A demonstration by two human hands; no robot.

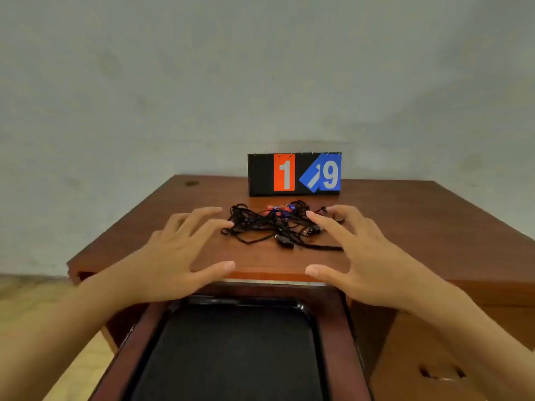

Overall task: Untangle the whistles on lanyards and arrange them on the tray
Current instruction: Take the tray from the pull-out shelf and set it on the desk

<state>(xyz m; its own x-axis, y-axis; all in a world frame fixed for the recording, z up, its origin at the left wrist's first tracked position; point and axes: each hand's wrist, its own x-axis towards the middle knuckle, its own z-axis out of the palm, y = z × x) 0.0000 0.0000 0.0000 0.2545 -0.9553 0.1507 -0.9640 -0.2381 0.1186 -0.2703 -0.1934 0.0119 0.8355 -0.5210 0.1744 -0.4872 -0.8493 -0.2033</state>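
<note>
A tangled heap of black lanyards (269,224) lies on the brown wooden table (405,215), with small red and blue whistles (282,209) showing at its far edge and black whistles near its front. My left hand (179,250) hovers left of the heap, fingers spread and straight, fingertips at its edge. My right hand (359,250) mirrors it on the right, fingers spread, tips reaching the cords. Neither hand holds anything. A black tray (304,309) sits below the table's front edge, on a lower pull-out shelf.
A black flip scoreboard (293,174) showing an orange 1 and a blue 9 stands behind the heap at the table's back. A grey wall rises behind it. Pale floor shows at the left.
</note>
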